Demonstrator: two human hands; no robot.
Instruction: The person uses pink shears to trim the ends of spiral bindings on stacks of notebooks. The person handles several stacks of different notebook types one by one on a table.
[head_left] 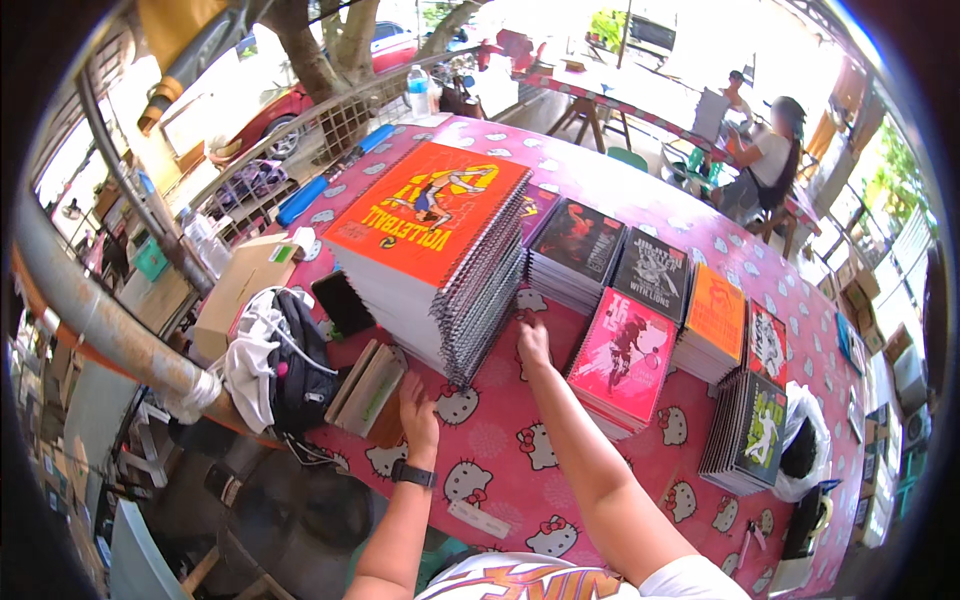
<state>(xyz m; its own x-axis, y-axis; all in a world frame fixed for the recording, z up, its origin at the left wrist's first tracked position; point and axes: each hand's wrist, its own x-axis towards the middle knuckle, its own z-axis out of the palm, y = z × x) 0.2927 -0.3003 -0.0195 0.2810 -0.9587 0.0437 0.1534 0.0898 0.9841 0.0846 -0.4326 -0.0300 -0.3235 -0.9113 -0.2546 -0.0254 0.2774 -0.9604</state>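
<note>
A tall stack of orange-topped notebooks (405, 215) is standing beyond the left hand's (417, 412) loosely spread fingers and left of the right hand's (533, 340) loosely parted ones; touching or not, I cannot tell. Left of the left fingers, a black bag (305, 395) is lying; well right of both hands, a white plastic bag (818, 428) is holding something dark (797, 452).

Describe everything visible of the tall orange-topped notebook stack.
The tall notebook stack stands upright on the pink patterned table covering, set at an angle. Its top cover is closed, glossy-looking orange-red, with yellow lettering and a leaping figure. Dark, wire-like spiral bindings line the right side; pale page edges face the near-left side. The left hand is by its near base, the right hand by its right side; I can't confirm contact.
</note>
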